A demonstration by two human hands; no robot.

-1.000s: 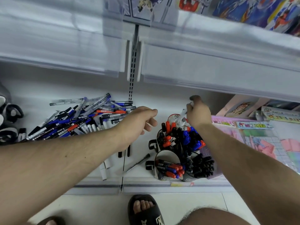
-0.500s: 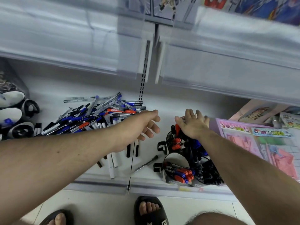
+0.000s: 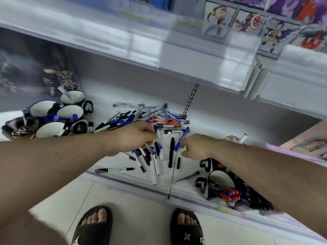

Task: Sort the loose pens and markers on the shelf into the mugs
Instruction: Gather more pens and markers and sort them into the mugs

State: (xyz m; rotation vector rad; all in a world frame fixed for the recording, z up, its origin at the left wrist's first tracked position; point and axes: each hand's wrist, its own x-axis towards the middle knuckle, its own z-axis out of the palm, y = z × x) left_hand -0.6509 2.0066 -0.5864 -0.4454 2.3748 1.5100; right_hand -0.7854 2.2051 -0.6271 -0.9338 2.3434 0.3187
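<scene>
The sort looks partly done — black mugs [image 3: 219, 188] at right hold pens, yet the loose pile of blue, red and black pens [image 3: 150, 119] covers the white shelf [image 3: 230, 124]; left hand [image 3: 136, 137] grips several, right hand [image 3: 196, 147] pinches a blue-capped pen [image 3: 181, 140].

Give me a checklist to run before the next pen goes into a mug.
1. Right hand has a pen: ok, it pinches a blue-capped pen.
2. Left hand grip: ok, it holds a bundle of pens hanging below the fingers.
3. Mug with room on the right: ok, the near mug holds red and blue markers with rim space left.
4. Mugs at left: ok, mostly white inside.
5. Loose pile left to sort: not ok, many remain.
</scene>
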